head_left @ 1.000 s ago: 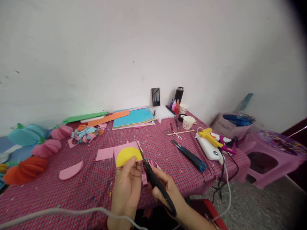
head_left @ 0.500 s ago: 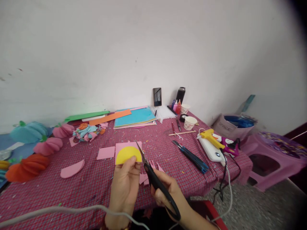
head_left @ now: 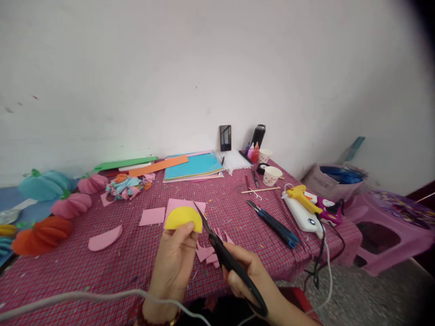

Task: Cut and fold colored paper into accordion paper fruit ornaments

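The left hand point(head_left: 175, 258) pinched a yellow half-disc point(head_left: 179, 217) between thumb and fingers, above the near part of the checked tablecloth point(head_left: 129, 262); the thumb covered part of its lower edge. A pink sheet point(head_left: 197, 206) showed behind the half-disc, its middle hidden, and whether the fingers clamped it too could not be told. The right hand point(head_left: 249, 269) was wrapped round the black handles of the scissors point(head_left: 228, 258), with some of its fingers hidden behind them. The blades pointed up along the sheet's right side, but whether they bit into it was unclear. Pink scraps point(head_left: 204, 253) lay beside the scissors, partly covered by the right hand. A pale cable point(head_left: 102, 295) crossed the foreground, running out of view at the left, and a striped blue piece point(head_left: 4, 247) was cut off by the left edge.
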Demonstrator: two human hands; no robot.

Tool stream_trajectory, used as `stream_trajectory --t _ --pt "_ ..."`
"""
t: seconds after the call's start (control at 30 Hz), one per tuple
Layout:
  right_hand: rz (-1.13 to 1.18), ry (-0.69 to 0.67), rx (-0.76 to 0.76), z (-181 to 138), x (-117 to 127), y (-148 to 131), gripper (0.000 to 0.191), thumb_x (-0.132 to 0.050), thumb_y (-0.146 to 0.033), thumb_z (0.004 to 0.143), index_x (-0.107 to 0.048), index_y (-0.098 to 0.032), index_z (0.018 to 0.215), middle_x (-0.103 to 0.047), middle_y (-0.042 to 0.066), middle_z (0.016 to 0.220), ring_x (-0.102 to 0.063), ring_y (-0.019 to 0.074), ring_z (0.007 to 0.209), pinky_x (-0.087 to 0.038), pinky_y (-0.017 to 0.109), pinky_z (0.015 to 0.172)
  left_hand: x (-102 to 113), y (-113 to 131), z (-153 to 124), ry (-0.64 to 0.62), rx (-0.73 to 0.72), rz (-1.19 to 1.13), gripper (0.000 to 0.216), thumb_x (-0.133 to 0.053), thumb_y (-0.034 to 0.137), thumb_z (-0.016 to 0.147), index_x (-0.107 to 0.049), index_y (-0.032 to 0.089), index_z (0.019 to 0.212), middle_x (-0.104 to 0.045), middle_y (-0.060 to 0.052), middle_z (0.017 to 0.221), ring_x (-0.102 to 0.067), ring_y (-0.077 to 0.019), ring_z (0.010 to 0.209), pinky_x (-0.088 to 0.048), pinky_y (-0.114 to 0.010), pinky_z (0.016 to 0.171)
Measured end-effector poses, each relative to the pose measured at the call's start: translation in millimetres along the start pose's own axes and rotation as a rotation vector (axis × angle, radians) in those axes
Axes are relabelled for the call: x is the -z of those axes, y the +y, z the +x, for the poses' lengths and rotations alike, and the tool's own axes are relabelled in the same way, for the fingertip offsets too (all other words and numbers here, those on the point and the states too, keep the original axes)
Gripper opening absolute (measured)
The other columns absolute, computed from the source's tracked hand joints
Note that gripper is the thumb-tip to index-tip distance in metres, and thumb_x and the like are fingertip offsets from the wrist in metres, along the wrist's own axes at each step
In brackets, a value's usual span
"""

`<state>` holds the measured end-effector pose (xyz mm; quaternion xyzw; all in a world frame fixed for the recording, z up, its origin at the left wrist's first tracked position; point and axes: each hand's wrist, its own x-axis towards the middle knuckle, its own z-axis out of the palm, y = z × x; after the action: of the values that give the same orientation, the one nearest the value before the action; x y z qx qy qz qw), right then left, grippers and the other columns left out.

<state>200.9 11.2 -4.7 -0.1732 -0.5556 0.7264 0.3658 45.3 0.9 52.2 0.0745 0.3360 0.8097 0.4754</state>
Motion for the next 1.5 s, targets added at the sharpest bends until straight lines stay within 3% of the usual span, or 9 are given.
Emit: stream_trajectory --t 0.3,0.5,0.73,0.9,1.2,1.5 --pt "-0.117 -0.008 -0.102 -6 15 -9 0.053 -0.073 -0.042 0.074 -0.061 -0.025 0.122 -0.042 -0.004 0.065 -0.032 0.0058 0.05 -0.024 0.019 0.043 6 12 4 -0.048 0.092 0.163 0.025 -0.078 0.004 0.05 -0.066 0.013 0.069 -0.067 0.0 0.066 -0.062 -0.0099 0.06 -0.053 -0.018 0.057" --pt "-0.035 -0.067 -0.126 -5 15 -8 0.065 -0.069 -0.053 0.074 -0.052 -0.024 0.13 -0.048 -0.001 0.078 -0.037 0.0076 0.058 -0.028 0.022 0.05 8 1 0 -0.055 0.051 0.205 0.027 -0.077 0.005 0.051 -0.069 0.014 0.076 -0.067 0.001 0.065 -0.063 -0.0112 0.062 -0.052 -0.019 0.06" --pt "-0.019 -0.067 -0.118 -2 13 -6 0.065 -0.068 -0.052 0.076 -0.049 -0.023 0.131 -0.048 0.0 0.081 -0.038 0.0099 0.063 -0.029 0.024 0.055 13 -10 -5 -0.053 0.108 0.255 0.017 -0.076 0.006 0.053 -0.068 0.012 0.067 -0.067 -0.002 0.067 -0.062 -0.0114 0.062 -0.051 -0.02 0.061" --pt "-0.039 -0.086 -0.13 -3 10 -9 0.065 -0.066 -0.054 0.078 -0.045 -0.023 0.132 -0.046 0.002 0.086 -0.039 0.0119 0.071 -0.03 0.025 0.061 12 -13 -7 -0.061 0.105 0.227 0.024 -0.075 0.006 0.054 -0.069 0.013 0.077 -0.067 -0.001 0.066 -0.061 -0.0114 0.061 -0.051 -0.022 0.061" --pt "-0.033 -0.063 -0.098 -6 10 3 0.067 -0.062 -0.061 0.077 -0.047 -0.022 0.13 -0.044 -0.001 0.077 -0.036 0.0096 0.061 -0.029 0.023 0.053 10 -13 -8 -0.058 0.089 0.244 0.027 -0.074 0.007 0.054 -0.07 0.014 0.08 -0.067 0.0 0.066 -0.061 -0.011 0.062 -0.051 -0.02 0.062" --pt "0.099 -0.022 -0.081 -8 8 7 0.065 -0.07 -0.057 0.073 -0.054 -0.021 0.125 -0.041 -0.005 0.067 -0.028 0.0049 0.051 -0.021 0.019 0.045 10 -11 -8 -0.09 0.109 0.236 0.026 -0.075 0.005 0.054 -0.069 0.014 0.077 -0.067 0.001 0.066 -0.06 -0.0097 0.06 -0.051 -0.018 0.06"
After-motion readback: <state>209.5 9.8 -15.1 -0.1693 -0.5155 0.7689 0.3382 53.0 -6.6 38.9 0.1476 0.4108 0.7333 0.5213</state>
